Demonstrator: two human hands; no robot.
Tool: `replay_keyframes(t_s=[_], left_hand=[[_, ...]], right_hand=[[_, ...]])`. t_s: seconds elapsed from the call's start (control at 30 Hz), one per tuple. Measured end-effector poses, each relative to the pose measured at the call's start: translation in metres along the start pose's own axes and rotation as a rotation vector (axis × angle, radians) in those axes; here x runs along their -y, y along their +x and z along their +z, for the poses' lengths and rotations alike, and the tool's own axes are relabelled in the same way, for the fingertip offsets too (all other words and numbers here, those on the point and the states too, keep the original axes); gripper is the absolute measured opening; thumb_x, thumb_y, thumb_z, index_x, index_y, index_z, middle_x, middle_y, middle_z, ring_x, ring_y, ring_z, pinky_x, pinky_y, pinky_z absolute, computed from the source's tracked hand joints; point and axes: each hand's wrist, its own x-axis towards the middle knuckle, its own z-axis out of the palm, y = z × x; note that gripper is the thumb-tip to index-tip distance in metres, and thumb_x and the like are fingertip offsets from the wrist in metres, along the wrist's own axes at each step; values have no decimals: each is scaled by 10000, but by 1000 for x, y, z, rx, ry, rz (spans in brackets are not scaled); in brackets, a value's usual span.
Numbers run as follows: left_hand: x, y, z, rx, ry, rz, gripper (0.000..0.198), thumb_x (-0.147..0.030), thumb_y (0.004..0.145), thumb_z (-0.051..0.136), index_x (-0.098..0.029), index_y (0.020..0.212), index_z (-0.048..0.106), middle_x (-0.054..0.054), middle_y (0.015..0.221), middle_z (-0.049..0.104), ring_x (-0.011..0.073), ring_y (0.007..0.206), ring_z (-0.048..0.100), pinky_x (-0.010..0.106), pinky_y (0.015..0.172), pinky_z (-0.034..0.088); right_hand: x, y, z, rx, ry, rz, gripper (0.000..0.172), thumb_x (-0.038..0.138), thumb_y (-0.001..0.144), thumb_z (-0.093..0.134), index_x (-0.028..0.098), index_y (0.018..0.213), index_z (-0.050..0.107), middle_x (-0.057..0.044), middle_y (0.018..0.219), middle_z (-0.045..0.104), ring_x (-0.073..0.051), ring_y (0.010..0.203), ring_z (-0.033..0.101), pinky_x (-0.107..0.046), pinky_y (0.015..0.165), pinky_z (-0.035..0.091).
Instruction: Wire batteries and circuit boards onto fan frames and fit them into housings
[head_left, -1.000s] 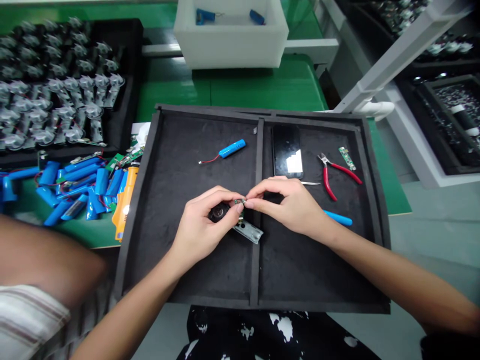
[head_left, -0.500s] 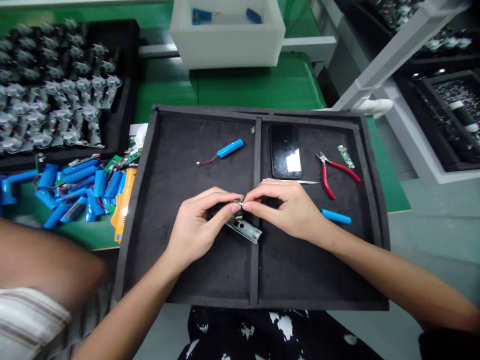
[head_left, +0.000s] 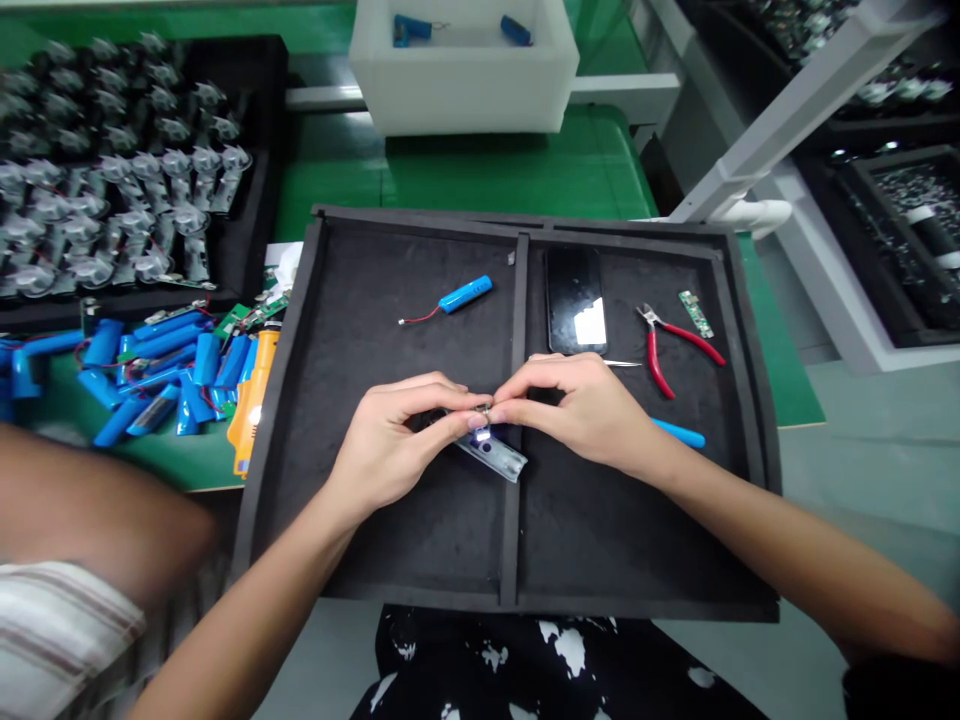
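Note:
Above the tray's divider, my left hand (head_left: pixel 394 440) is closed, thumb and fingers pinching a small circuit board (head_left: pixel 482 435) set at a grey, trough-shaped plastic housing (head_left: pixel 504 460). A bluish-white light glows on the board. My right hand (head_left: pixel 592 405) meets it fingertip to fingertip, pinching at the board's upper edge; what lies between those fingers is too small and covered to name. Under the right wrist a blue cylindrical battery (head_left: pixel 681 433) shows in part. Tweezers (head_left: pixel 624 363) poke out behind the right hand. Farther back lies a blue battery with a red lead (head_left: pixel 466 293).
The black tray (head_left: pixel 420 602) also holds a phone (head_left: pixel 574 300), red-handled cutters (head_left: pixel 654 360) and a circuit board strip (head_left: pixel 696 313). At left are piled blue batteries (head_left: pixel 161 340), a yellow tool (head_left: pixel 255 400), a rack of clear-headed assemblies (head_left: pixel 135 220) and another person's arm (head_left: pixel 97 500).
A light now shines on the circuit board, which was unlit before. My right fingertips have closed in against the left ones, covering the small white piece seen there. The view has shifted slightly.

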Motion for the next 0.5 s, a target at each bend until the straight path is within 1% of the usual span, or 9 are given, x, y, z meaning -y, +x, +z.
replay_keyframes(t_s=[0.07,0.17,0.27,0.33,0.4,0.47,0.5], left_hand=[[0,1,-1,12,-7,-4,146,-222,859,834,-293,985,849,20,942,831,202,942,768,325,859,620],[1,3,-2,28,-15,-5,104,-251,854,840,-297,946,859,22,919,839,222,947,776,382,939,622],[4,5,-1,29,-30,11,82,-286,850,845,-300,929,863,24,898,841,224,892,779,430,1000,606],[5,5,-1,38,-18,35,104,-296,860,836,-298,961,862,27,888,837,211,832,767,429,988,599],[4,6,-2,63,25,70,130,-297,892,805,-289,1012,855,32,865,823,195,785,742,398,911,595],[-1,7,-5,88,100,107,150,-301,925,768,-280,1056,839,37,893,800,191,819,724,377,870,562],[-3,7,-7,108,153,124,184,-317,924,769,-277,1096,821,44,953,789,202,885,720,384,899,539]], right_hand=[[0,0,-1,20,17,11,156,371,939,767,225,898,799,0,874,789,-155,796,711,-289,766,519],[-1,1,-3,62,33,38,180,384,935,765,214,888,799,-9,878,796,-162,799,721,-289,760,518],[-3,3,-5,102,69,83,186,387,923,769,207,879,790,-7,854,791,-164,787,718,-280,743,514],[-4,4,-6,124,105,100,188,388,911,776,204,874,781,-3,832,777,-158,767,706,-272,728,512],[-3,4,-6,134,126,103,189,389,909,776,202,876,769,-1,827,760,-152,760,692,-266,724,513],[0,3,-6,139,136,113,181,380,925,758,200,908,750,1,829,743,-146,762,682,-262,731,520],[2,2,-6,135,131,122,173,372,939,741,199,938,737,3,827,731,-142,760,675,-260,731,522]])
